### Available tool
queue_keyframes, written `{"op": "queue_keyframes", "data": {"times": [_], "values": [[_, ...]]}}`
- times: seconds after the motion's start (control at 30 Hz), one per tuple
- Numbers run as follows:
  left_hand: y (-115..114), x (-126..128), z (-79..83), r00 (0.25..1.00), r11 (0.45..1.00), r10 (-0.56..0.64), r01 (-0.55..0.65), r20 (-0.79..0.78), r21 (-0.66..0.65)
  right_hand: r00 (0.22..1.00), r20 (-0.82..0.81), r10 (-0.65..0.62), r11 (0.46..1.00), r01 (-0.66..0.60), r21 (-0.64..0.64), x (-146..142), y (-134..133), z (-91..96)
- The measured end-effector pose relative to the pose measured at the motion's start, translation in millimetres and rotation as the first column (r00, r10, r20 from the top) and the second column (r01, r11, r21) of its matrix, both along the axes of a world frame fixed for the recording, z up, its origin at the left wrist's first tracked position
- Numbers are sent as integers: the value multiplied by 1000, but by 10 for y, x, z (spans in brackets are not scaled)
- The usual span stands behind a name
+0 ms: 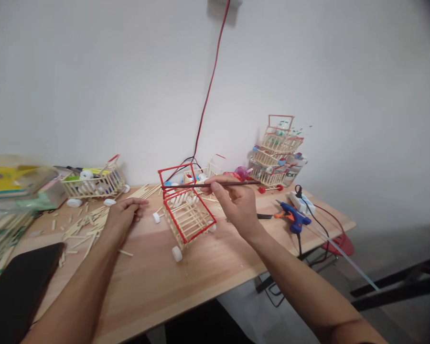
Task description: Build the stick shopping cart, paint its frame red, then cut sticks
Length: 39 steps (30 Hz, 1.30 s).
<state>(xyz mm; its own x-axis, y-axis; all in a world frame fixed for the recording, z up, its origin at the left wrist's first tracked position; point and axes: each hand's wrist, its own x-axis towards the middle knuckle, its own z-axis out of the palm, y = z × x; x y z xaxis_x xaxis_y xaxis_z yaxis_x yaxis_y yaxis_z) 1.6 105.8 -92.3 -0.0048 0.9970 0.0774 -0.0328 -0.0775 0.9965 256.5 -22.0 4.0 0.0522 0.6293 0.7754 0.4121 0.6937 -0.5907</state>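
Observation:
A small shopping cart (pixel 189 220) built of thin wooden sticks stands on the table in front of me. Its top rim and raised handle are red, and its wheels are white. My right hand (pixel 236 203) pinches a long thin dark stick (pixel 186 185) above the cart. The left end of that stick lies across the cart's handle in view; I cannot tell whether it touches. To the left of the cart, my left hand (pixel 127 212) rests low over the table, fingers loosely bent and nothing visible in them. Loose wooden sticks (pixel 89 227) lie beside it.
A stick cart (pixel 95 184) holding items stands at back left, and stacked carts (pixel 274 153) at back right. A blue glue gun (pixel 295 219) and a white power strip (pixel 303 203) lie near the right edge. A black phone (pixel 25 282) lies at front left.

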Motion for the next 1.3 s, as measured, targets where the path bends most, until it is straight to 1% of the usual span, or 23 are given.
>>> {"op": "queue_keyframes", "data": {"times": [0.13,0.27,0.43,0.63,0.8,1.0,1.13,1.3], "values": [[19,0,-21,1000,1000,21,-21,13,10,1000,-22,19,999,-18,51,-23,86,37],[15,0,-8,1000,1000,14,-14,12,13,999,-46,24,997,-20,77,-48,149,89],[14,6,5,1000,1000,17,-17,24,0,996,-81,32,996,-25,83,-48,170,130],[18,8,-13,1000,1000,14,-14,19,6,991,-131,10,998,-1,68,-56,185,134],[6,12,0,1000,1000,19,-18,-3,5,991,-128,25,998,-18,56,-55,207,131],[10,12,-5,999,999,40,-40,17,8,989,-146,13,997,-2,74,-46,203,133],[21,3,-17,998,998,59,-60,16,16,992,-122,38,998,-31,64,-63,210,128],[37,-9,-28,998,998,67,-67,4,16,986,-160,50,997,-39,70,-80,211,127]]}}
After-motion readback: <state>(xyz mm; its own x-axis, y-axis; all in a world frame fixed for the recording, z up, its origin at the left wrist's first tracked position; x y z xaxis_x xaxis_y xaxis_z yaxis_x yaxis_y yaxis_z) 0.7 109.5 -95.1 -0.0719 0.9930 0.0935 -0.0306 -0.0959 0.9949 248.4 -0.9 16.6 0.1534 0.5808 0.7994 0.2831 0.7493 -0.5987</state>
